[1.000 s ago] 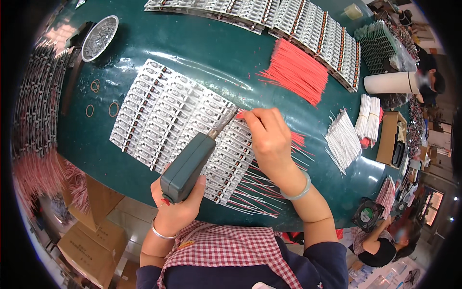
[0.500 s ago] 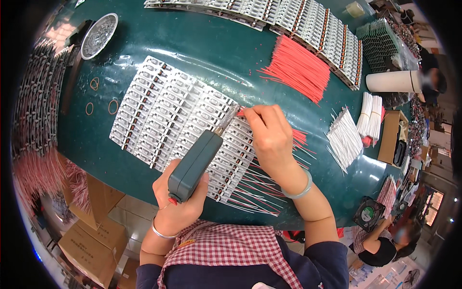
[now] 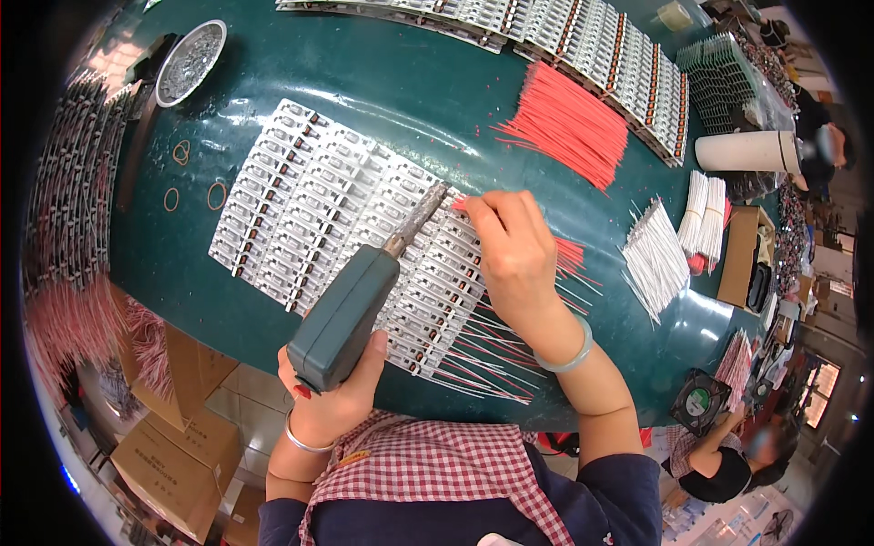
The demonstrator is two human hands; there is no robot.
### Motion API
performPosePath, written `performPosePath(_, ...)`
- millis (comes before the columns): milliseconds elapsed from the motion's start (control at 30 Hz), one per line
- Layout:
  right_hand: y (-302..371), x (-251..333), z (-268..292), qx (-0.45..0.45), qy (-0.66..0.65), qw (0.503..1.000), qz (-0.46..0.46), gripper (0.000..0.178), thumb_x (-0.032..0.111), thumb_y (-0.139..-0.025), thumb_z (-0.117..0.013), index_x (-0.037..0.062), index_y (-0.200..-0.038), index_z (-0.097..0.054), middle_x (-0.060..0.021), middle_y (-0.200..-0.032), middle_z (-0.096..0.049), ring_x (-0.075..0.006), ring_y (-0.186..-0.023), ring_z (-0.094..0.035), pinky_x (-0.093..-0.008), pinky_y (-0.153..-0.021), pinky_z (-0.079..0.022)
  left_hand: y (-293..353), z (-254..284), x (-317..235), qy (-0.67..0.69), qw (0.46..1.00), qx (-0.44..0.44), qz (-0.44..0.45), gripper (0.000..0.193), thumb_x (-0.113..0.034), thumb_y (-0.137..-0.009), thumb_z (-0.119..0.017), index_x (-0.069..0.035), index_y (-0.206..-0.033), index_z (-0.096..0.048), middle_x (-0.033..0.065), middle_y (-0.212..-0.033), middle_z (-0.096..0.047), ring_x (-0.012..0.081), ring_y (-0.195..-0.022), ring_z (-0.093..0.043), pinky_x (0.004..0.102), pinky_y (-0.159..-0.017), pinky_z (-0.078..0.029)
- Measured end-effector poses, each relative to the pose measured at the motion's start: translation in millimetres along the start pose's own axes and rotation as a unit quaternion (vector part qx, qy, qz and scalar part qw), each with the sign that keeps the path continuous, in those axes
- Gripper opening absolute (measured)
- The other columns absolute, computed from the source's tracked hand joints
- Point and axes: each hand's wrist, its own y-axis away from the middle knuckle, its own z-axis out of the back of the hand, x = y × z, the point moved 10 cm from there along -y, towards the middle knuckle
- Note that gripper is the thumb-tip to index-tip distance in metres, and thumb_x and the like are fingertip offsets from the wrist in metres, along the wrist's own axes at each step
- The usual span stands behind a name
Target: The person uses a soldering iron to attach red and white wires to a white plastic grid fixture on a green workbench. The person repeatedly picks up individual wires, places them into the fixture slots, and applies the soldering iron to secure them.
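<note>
My left hand [image 3: 330, 407] is wrapped round a dark green soldering gun [image 3: 342, 314]. Its metal tip points up and right, over the upper edge of the rightmost white circuit board strips [image 3: 401, 196]. Beside that tip, my right hand [image 3: 517, 264] is closed in a pinch on a red wire [image 3: 460, 203] at the upper right of the strips. Below my right hand, several red and white wires [image 3: 496, 364] stick out from the strips' right side. Between the fingertips, only a short bit of red shows.
Behind lie a pile of red wires [image 3: 569, 123] and more board strips [image 3: 601, 55]. White wires [image 3: 655, 259] are at the right. A bowl [image 3: 191, 64] and rubber bands [image 3: 171, 199] sit at the left. Cardboard boxes [image 3: 177, 464] stand below left; a co-worker [image 3: 719, 464] is lower right.
The soldering gun has moved left and toward me, and its tip has drawn back from beside the right fingertips. My right hand stays nearly in place, still pinching.
</note>
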Motion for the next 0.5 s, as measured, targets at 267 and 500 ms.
performPosePath(267,7,8,13,-0.055,-0.018,0.998,0.015,0.033,-0.001,-0.069,-0.065,-0.0055,-0.102,-0.066,-0.0133,-0.096,-0.062,-0.0283,-0.085,-0.058,-0.0354,-0.068,-0.051,12,3,22,0.051,0.994,-0.008,0.094,0.019,-0.004,-0.079,-0.078,0.002,-0.097,-0.072,0.0073,-0.084,-0.072,0.016,-0.068,-0.066,0.0268,-0.065,-0.053)
performPosePath(500,9,7,3,-0.033,-0.023,0.999,0.002,0.033,-0.003,-0.069,-0.066,-0.0067,-0.102,-0.066,-0.0139,-0.095,-0.062,-0.0283,-0.084,-0.058,-0.0356,-0.067,-0.051,6,-3,15,0.063,0.995,0.018,0.072,0.023,0.001,-0.08,-0.074,0.004,-0.103,-0.069,0.0059,-0.087,-0.067,0.0113,-0.072,-0.06,0.025,-0.066,-0.049)
